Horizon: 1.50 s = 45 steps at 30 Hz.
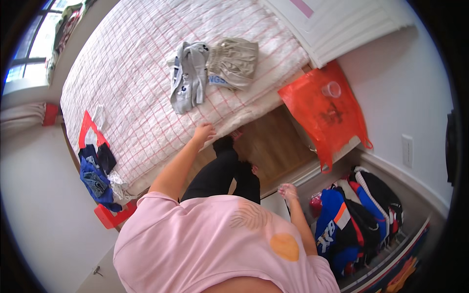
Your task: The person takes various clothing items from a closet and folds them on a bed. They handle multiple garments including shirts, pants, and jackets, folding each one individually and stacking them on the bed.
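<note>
L hand point(205, 133) at bed point(141, 73) edge: grip relaxed, nothing visibly held. R hand point(288, 191) nr. drawer point(415, 205): grip state indeterminable. Drawer walls prob. keep clothes point(359, 219) bunched.

Daylight is coming through a dark-framed window point(43, 41) at upper left. A bed point(249, 113) with a red-checked white quilt point(132, 63) is filling the upper middle, wooden floor point(273, 141) is showing beside it, and pale walls point(391, 107) are rising either side.

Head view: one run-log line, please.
left hand: at near side of bed | right hand: left of clothes, grip unclear | grey garment, beige garment: on bed
</note>
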Available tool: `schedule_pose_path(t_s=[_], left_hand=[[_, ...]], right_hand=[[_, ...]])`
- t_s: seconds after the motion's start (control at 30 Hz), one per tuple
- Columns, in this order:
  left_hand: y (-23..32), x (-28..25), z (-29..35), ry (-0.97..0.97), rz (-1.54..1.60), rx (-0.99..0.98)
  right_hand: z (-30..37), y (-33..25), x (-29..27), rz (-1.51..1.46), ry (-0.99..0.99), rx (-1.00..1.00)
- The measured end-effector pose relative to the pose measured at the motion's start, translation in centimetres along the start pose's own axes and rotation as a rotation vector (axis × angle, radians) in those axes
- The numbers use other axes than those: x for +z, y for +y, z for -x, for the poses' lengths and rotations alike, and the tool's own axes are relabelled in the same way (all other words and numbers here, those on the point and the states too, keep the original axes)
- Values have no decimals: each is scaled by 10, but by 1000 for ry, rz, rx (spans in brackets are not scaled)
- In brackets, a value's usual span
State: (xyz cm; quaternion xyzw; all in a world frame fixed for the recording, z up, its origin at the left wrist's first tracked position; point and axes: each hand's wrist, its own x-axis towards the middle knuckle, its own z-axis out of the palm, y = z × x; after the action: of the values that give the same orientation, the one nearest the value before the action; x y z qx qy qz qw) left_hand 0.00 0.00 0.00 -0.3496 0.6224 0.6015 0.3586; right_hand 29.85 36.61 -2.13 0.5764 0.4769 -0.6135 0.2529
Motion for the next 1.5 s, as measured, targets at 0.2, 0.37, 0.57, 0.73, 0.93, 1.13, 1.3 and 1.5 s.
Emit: schedule_pose_path(t_s=[0.2,0.37,0.57,0.73,0.93,1.13,1.3,1.5], left_hand=[[81,5,-45,229,-86,261],[135,25,-116,213,-74,529],[167,-3,-142,824,-421,504],[182,-36,-143,781,-675,407],[187,23,-170,373,-517,660],[211,22,-175,-215,-114,24],[214,14,-179,-403,-64,-82],[205,32,-152,-379,-23,165]], right_hand=[[45,-39,58,111,-87,65],[69,-75,104,103,-129,25],[90,-88,120,74,-21,96],[94,-64,98,132,63,163],[88,-41,85,149,93,197],[100,-65,114,18,58,140],[105,-65,117,-29,63,104],[94,-47,114,-50,78,172]])
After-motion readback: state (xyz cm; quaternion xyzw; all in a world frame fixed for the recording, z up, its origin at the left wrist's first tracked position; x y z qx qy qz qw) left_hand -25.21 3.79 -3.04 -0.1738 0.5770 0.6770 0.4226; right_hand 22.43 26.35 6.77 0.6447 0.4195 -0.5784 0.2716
